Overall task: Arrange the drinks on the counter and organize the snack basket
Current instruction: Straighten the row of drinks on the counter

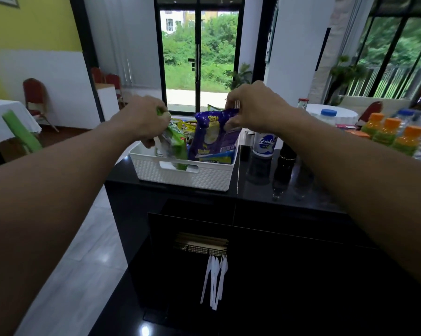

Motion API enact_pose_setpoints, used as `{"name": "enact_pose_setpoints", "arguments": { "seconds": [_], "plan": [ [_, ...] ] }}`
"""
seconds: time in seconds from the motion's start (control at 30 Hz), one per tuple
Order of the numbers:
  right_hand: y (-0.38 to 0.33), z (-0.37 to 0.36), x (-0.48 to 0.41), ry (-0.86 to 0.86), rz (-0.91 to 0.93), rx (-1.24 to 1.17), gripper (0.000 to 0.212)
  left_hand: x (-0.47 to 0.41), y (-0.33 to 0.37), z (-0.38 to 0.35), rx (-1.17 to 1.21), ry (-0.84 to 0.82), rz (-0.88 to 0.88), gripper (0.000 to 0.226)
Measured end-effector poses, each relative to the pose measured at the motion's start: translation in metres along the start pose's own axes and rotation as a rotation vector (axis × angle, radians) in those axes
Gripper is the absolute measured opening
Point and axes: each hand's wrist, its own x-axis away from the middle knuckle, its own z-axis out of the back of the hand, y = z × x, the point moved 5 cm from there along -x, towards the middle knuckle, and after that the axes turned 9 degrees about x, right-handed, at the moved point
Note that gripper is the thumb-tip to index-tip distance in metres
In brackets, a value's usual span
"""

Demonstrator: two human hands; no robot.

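A white woven snack basket point(204, 179) stands at the left end of the black counter point(258, 197). My left hand point(146, 120) grips the top of a green snack packet point(176, 144) that stands in the basket's left side. My right hand point(253, 106) pinches the top edge of a purple snack bag point(212, 137) upright in the basket's middle. Yellow and blue packets lie behind and beneath them. Right of the basket stand a white Quick bottle point(265, 145) and a dark bottle point(287, 154). Three orange-capped juice bottles point(389, 134) stand at the far right.
Water bottles with blue caps point(328, 115) stand behind the juices. Below the counter, a lower black surface holds a wire holder of sticks point(201, 243) and white plastic cutlery point(215, 280). Red chairs point(35, 98) and a white-clothed table stand to the left; glass doors lie ahead.
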Motion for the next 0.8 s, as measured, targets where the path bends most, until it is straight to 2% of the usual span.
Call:
{"name": "enact_pose_setpoints", "arguments": {
  "seconds": [0.1,0.17,0.3,0.43,0.5,0.6,0.7,0.8],
  "plan": [
    [-0.001,0.008,-0.009,0.095,-0.015,0.247,0.056,-0.001,-0.008,0.001,-0.014,0.050,0.046,0.034],
    [-0.005,0.011,-0.012,0.112,-0.021,0.211,0.057,-0.001,-0.014,0.000,0.011,0.056,0.077,0.038],
    [-0.019,0.004,-0.018,0.053,-0.009,-0.017,0.052,0.001,-0.024,-0.008,0.054,0.037,0.145,0.048],
    [-0.031,-0.015,-0.019,-0.005,-0.006,-0.019,0.051,0.005,-0.029,-0.015,-0.055,0.058,0.188,0.064],
    [-0.035,-0.027,-0.019,-0.045,0.013,0.018,0.052,0.009,-0.030,-0.014,-0.231,0.115,0.162,0.070],
    [-0.038,-0.044,-0.017,-0.101,0.028,0.042,0.055,0.013,-0.028,-0.009,-0.643,0.259,0.130,0.077],
    [-0.039,-0.056,-0.013,-0.134,0.031,0.029,0.055,0.019,-0.021,-0.004,-0.792,0.344,0.070,0.077],
    [-0.038,-0.059,-0.012,-0.124,0.028,-0.005,0.052,0.021,-0.016,-0.001,-0.907,0.430,-0.106,0.069]
  ]
}}
